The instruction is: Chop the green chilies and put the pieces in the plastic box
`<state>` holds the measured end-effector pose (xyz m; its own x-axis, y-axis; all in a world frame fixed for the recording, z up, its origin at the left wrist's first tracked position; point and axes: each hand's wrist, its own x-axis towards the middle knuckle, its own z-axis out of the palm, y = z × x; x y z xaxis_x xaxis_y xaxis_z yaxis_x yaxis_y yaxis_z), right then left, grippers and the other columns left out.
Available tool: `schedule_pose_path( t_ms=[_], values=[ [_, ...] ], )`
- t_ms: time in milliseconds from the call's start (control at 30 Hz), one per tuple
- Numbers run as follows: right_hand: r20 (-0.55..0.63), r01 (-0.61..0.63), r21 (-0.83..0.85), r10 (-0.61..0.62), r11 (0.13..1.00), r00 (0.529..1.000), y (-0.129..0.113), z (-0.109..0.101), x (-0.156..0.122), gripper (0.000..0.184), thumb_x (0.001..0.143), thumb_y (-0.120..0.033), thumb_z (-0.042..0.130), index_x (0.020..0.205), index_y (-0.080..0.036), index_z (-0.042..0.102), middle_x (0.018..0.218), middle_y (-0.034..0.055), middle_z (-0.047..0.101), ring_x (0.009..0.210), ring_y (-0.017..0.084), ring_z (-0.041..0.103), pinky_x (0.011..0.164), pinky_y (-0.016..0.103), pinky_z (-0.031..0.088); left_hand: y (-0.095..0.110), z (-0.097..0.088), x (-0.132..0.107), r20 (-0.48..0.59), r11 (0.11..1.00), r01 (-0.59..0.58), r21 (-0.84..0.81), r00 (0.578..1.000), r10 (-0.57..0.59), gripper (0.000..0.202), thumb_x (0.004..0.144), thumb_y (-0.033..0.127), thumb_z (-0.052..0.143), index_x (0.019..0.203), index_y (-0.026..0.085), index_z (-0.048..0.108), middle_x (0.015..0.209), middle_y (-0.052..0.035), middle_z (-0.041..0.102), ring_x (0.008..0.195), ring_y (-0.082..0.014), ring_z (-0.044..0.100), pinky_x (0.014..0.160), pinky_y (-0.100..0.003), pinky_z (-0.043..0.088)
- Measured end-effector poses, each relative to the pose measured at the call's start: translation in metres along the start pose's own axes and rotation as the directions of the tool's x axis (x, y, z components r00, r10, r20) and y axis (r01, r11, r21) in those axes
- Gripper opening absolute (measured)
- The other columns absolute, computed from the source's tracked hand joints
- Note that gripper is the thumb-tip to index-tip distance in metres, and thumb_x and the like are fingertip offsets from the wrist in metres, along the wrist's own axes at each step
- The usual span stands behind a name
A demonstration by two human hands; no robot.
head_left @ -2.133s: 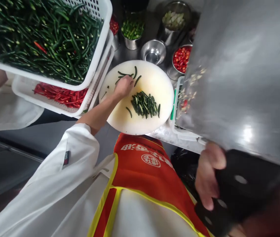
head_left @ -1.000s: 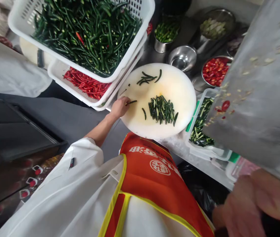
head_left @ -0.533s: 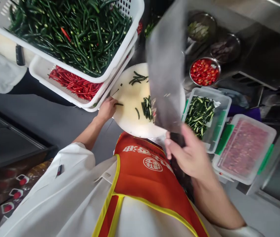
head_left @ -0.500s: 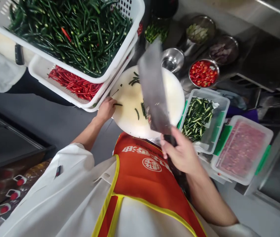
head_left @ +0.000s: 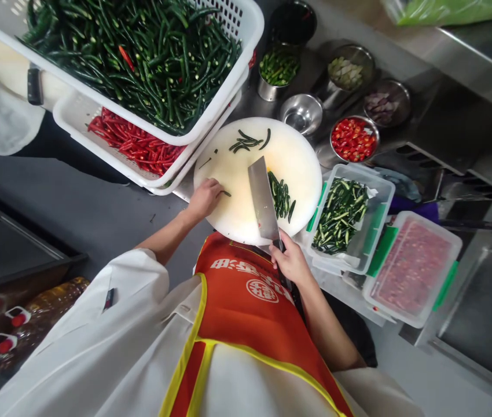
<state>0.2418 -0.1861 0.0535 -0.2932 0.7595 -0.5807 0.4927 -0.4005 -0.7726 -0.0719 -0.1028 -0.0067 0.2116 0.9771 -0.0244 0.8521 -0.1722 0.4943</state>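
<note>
A cleaver [head_left: 263,197] is gripped by its dark handle in my right hand [head_left: 293,260], its broad blade low over the round white cutting board [head_left: 237,223]. Cut green chili pieces [head_left: 281,197] lie along the blade's right side. My left hand [head_left: 205,198] is closed at the board's left edge, with a small green chili [head_left: 226,193] at its fingertips. More green chilies [head_left: 246,141] lie in a loose group at the far side of the board.
A basket of green chilies [head_left: 257,26] is stacked over a basket of red chilies [head_left: 98,156] at left. Behind the board stands a steel bowl [head_left: 301,113]. To the right are a cup of chopped red chilies [head_left: 354,139], a container of cut green chilies [head_left: 342,215] and a lidded box [head_left: 415,269].
The cleaver, raised and blurred before, is now lower and uncovers the cut pieces on its right. My left hand has moved right and slightly down, further onto the board.
</note>
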Motion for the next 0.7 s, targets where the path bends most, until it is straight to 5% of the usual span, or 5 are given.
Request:
schedule_pose_path(
  t_ms=[167,367,500,700],
  values=[
    [0.032,0.052,-0.159,-0.048,0.986,0.998,-0.009,-0.008,0.001,0.060,0.094,-0.039,0.048,0.151,-0.021,0.040,0.076,0.0036,0.069,0.058,0.021,0.066,0.058,0.034,0.056,0.026,0.022,0.003,0.054,0.972,-0.231,-0.051,0.971,0.233,0.030,0.100,0.025,0.043,0.097,0.018,0.072,0.103,-0.0115,0.065,0.099,-0.0234,0.056,0.089,-0.037,0.049],
    [0.064,0.177,-0.477,-0.167,0.861,0.984,-0.025,-0.010,0.006,0.041,0.096,-0.030,0.042,0.134,-0.016,0.049,0.109,0.0144,0.071,0.099,0.029,0.067,0.080,0.037,0.051,0.024,0.032,0.000,0.028,0.929,-0.357,-0.094,0.932,0.361,0.030,0.101,0.027,0.043,0.102,0.019,0.071,0.104,-0.0107,0.067,0.101,-0.0219,0.058,0.094,-0.038,0.049],
    [0.050,0.096,-0.667,-0.085,0.739,0.995,-0.039,-0.014,0.002,0.024,0.100,-0.032,0.039,0.109,-0.016,0.055,0.093,0.0145,0.072,0.089,0.029,0.068,0.072,0.033,0.043,0.020,0.033,-0.001,0.023,0.926,-0.366,-0.096,0.929,0.370,0.030,0.101,0.028,0.042,0.102,0.019,0.071,0.104,-0.0111,0.068,0.102,-0.0219,0.059,0.095,-0.039,0.050],
    [0.145,0.128,-0.727,-0.032,0.675,0.989,-0.057,-0.038,-0.018,0.022,0.101,-0.033,0.039,0.105,-0.018,0.055,0.089,0.0121,0.073,0.084,0.027,0.069,0.067,0.031,0.038,0.020,0.033,0.000,0.032,0.928,-0.350,-0.130,0.934,0.356,0.031,0.101,0.028,0.041,0.099,0.020,0.070,0.109,-0.0107,0.069,0.104,-0.0212,0.060,0.096,-0.039,0.050]
  ],
)
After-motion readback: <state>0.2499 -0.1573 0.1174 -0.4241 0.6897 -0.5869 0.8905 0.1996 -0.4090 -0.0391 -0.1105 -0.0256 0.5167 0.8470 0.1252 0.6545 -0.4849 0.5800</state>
